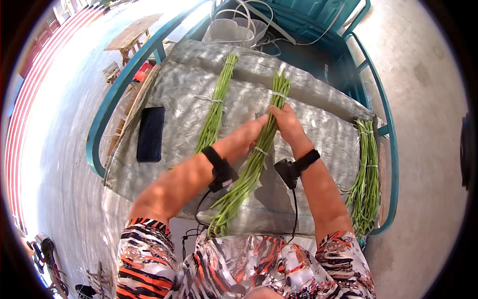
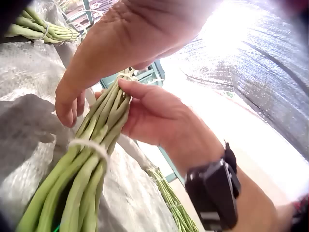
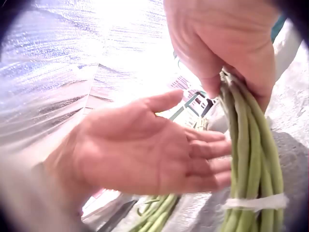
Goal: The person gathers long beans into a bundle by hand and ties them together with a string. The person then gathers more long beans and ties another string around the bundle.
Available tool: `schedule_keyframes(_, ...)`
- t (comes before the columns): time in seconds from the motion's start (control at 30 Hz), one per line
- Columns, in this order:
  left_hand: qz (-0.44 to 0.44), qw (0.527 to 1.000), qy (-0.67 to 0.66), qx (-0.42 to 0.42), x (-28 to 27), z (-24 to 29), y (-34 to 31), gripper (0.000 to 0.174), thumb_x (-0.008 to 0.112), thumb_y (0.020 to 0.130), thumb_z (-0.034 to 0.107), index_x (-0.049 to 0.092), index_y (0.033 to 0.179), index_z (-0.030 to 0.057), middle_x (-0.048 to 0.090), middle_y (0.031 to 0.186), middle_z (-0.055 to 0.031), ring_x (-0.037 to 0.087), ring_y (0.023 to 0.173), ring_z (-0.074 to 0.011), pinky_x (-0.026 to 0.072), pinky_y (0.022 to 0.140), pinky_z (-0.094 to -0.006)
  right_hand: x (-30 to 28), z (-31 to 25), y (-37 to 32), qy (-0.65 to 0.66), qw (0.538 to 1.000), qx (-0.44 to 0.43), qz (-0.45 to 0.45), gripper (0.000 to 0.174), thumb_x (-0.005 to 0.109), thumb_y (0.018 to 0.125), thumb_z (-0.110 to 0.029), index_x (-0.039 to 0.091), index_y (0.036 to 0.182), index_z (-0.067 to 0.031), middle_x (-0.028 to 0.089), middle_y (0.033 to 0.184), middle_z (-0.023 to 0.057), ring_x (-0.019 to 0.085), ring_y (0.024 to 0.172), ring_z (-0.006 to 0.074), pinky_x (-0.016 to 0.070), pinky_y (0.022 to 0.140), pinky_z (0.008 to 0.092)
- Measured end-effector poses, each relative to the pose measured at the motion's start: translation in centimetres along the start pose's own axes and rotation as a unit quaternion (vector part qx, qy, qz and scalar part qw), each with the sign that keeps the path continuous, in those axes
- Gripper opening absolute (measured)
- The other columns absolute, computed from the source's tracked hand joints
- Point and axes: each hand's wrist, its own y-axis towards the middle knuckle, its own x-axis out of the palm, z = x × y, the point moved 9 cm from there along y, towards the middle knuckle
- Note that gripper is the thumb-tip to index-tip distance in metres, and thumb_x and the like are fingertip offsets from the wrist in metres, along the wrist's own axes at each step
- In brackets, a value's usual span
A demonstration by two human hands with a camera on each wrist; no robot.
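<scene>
Our right hand (image 1: 290,124) is clamped on the bean bundle (image 1: 253,167), thumb on top, near its upper tie. Our left hand (image 1: 254,132) sits just beside it, fingers straight, palm toward the beans; contact there we can't tell. The bundle slants down from the fingers toward our printed shirt (image 1: 239,259), with a lower white band (image 1: 260,150) just below the grip.

Around the fingers: we have a camera strapped on each wrist, right one (image 1: 287,173) trailing a black cord (image 1: 295,209). Our left forearm (image 1: 179,182) crosses the lower end of a second bundle (image 1: 214,117) and hides it; the rest of that bundle lies left of the fingers. Grey sheet (image 1: 318,129) under everything, wrinkled. Farther left of the fingers, phone (image 1: 150,134), screen dark. Well right of the fingers, more tied beans (image 1: 366,174) along the sheet's edge. Teal rails (image 1: 392,179) flank both sides, outside our reach line.

Containers: beyond the fingertips, a clear plastic tub (image 1: 226,34) with pale hose (image 1: 271,17) looped over and around; contents we can't make out. Both sit in the teal cart bed (image 1: 308,15). Farthest, past the left rail, a wooden table (image 1: 132,35).
</scene>
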Motion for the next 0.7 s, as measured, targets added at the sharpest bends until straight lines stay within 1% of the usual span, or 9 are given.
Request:
schedule_keyframes(0.03, -0.035, 0.999, 0.038, -0.014, 0.4, -1.4, -1.3, 0.045, 0.055, 0.091, 0.046, 0.053, 0.113, 0.0063, 0.057, 0.093, -0.0060, 0.057, 0.084, -0.0163, 0.0454, 0.076, -0.0339, 0.0, -0.2, 0.4, 0.013, 1.000, 0.009, 0.003, 0.027, 0.059, 0.090, -0.018, 0.051, 0.108, 0.0011, 0.059, 0.087, 0.0088, 0.056, 0.076, 0.0175, 0.0478, 0.068, 0.0346)
schedule_keyframes(0.1, 0.008, 0.999, 0.039, -0.035, 0.5, -3.9, -3.2, 0.039, 0.066, 0.086, 0.030, 0.051, 0.109, 0.0027, 0.057, 0.087, -0.0048, 0.059, 0.078, -0.0151, 0.0484, 0.065, -0.0299, 0.5, -0.7, 1.9, 0.012, 0.999, 0.031, -0.002, 0.023, 0.059, 0.090, -0.017, 0.052, 0.103, 0.0009, 0.059, 0.084, 0.0092, 0.060, 0.073, 0.0212, 0.0489, 0.062, 0.0376)
schedule_keyframes(0.2, 0.025, 0.992, 0.116, 0.048, -1.2, -5.7, -2.9, 0.039, 0.073, 0.079, 0.015, 0.050, 0.107, 0.0019, 0.057, 0.084, -0.0050, 0.058, 0.068, -0.0146, 0.0492, 0.057, -0.0265, 1.7, -1.4, 3.9, 0.056, 0.997, 0.051, -0.028, 0.023, 0.059, 0.091, -0.015, 0.052, 0.102, 0.0038, 0.060, 0.083, 0.0121, 0.064, 0.074, 0.0265, 0.0510, 0.061, 0.0420)
schedule_keyframes(0.3, -0.042, 0.999, -0.020, 0.012, -0.2, -5.5, -5.2, 0.037, 0.074, 0.077, 0.012, 0.050, 0.105, 0.0035, 0.057, 0.085, -0.0061, 0.059, 0.067, -0.0141, 0.0514, 0.057, -0.0284, 3.2, -1.5, 6.8, 0.075, 0.994, 0.065, -0.054, 0.018, 0.058, 0.091, -0.013, 0.054, 0.099, 0.0028, 0.061, 0.083, 0.0138, 0.065, 0.076, 0.0276, 0.0556, 0.066, 0.0433)
schedule_keyframes(0.43, 0.038, 0.995, -0.085, -0.027, -1.1, -3.5, -8.6, 0.039, 0.069, 0.079, 0.005, 0.046, 0.111, 0.0030, 0.057, 0.084, -0.0063, 0.060, 0.066, -0.0143, 0.0524, 0.061, -0.0273, 5.9, -0.9, 9.8, 0.110, 0.983, 0.130, -0.062, 0.026, 0.056, 0.093, -0.010, 0.050, 0.108, 0.0093, 0.058, 0.094, 0.0183, 0.063, 0.075, 0.0331, 0.0527, 0.062, 0.0493)
schedule_keyframes(0.57, 0.118, 0.986, 0.045, 0.112, -5.1, -1.6, -8.8, 0.045, 0.067, 0.076, -0.003, 0.043, 0.114, -0.0003, 0.057, 0.092, -0.0088, 0.064, 0.074, -0.0182, 0.0535, 0.067, -0.0296, 6.2, 1.6, 15.1, 0.051, 0.992, 0.113, -0.027, 0.029, 0.060, 0.091, -0.015, 0.052, 0.108, 0.0070, 0.059, 0.092, 0.0134, 0.060, 0.078, 0.0285, 0.0490, 0.068, 0.0471)
schedule_keyframes(0.6, 0.189, 0.950, 0.202, 0.144, -7.0, -1.7, -8.5, 0.053, 0.061, 0.074, -0.006, 0.041, 0.122, -0.0049, 0.058, 0.100, -0.0156, 0.064, 0.087, -0.0273, 0.0522, 0.076, -0.0369, 6.7, 1.2, 14.7, 0.058, 0.992, 0.111, -0.015, 0.033, 0.062, 0.090, -0.020, 0.052, 0.106, 0.0064, 0.058, 0.091, 0.0119, 0.058, 0.082, 0.0264, 0.0450, 0.069, 0.0456)
schedule_keyframes(0.63, 0.231, 0.901, 0.292, 0.222, -7.6, -1.3, -8.5, 0.057, 0.061, 0.074, -0.005, 0.038, 0.127, -0.0056, 0.057, 0.102, -0.0187, 0.062, 0.091, -0.0308, 0.0507, 0.079, -0.0392, 6.7, 1.0, 15.3, 0.003, 0.995, 0.096, -0.012, 0.031, 0.061, 0.090, -0.019, 0.052, 0.105, 0.0063, 0.059, 0.089, 0.0128, 0.060, 0.081, 0.0277, 0.0478, 0.067, 0.0460)
schedule_keyframes(0.7, 0.305, 0.755, 0.456, 0.359, -7.1, -1.4, -9.7, 0.066, 0.059, 0.074, -0.004, 0.033, 0.135, -0.0068, 0.056, 0.107, -0.0251, 0.058, 0.098, -0.0378, 0.0476, 0.084, -0.0439, 6.6, 1.6, 17.3, -0.108, 0.992, 0.066, -0.002, 0.028, 0.061, 0.091, -0.017, 0.051, 0.103, 0.0062, 0.060, 0.086, 0.0148, 0.065, 0.078, 0.0303, 0.0533, 0.063, 0.0466)
